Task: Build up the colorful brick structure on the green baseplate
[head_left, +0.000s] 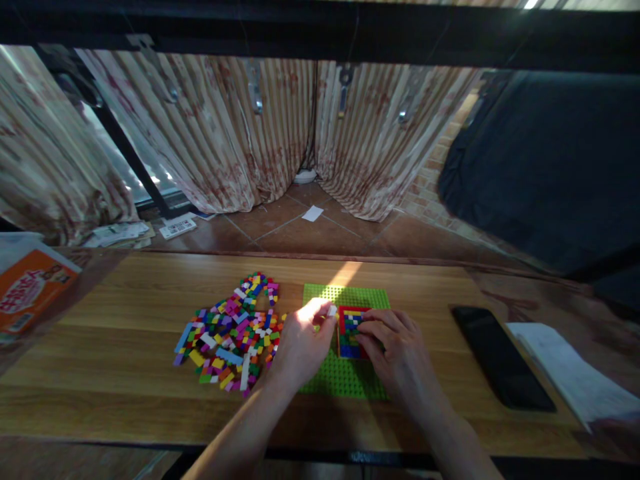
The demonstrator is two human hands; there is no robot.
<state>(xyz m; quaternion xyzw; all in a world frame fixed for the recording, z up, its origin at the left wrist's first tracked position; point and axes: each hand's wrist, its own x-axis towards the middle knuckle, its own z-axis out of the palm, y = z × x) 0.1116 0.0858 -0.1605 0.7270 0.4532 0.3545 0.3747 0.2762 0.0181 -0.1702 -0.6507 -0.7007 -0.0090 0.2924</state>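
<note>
The two hands were apart from each other, with a small brick build between them; the left hand had its thumb and forefinger clamped on a small white brick, just beside the build, at its ten o'clock; the right hand was at the three o'clock side of the build, its fingertips upon it, but whether they gripped it I could not tell.

The square brick build was over the middle of the green studded baseplate; it showed a red edge at twelve o'clock, blue at six o'clock, and yellow, white and green among them; the baseplate lay on the wooden table.

From the baseplate, at nine o'clock, there spread a pile of loose multicoloured bricks, near the left forearm; at three o'clock lay a black smartphone, and past it white paper; at twelve o'clock, beyond the table, striped curtains hung to the tiled floor.
</note>
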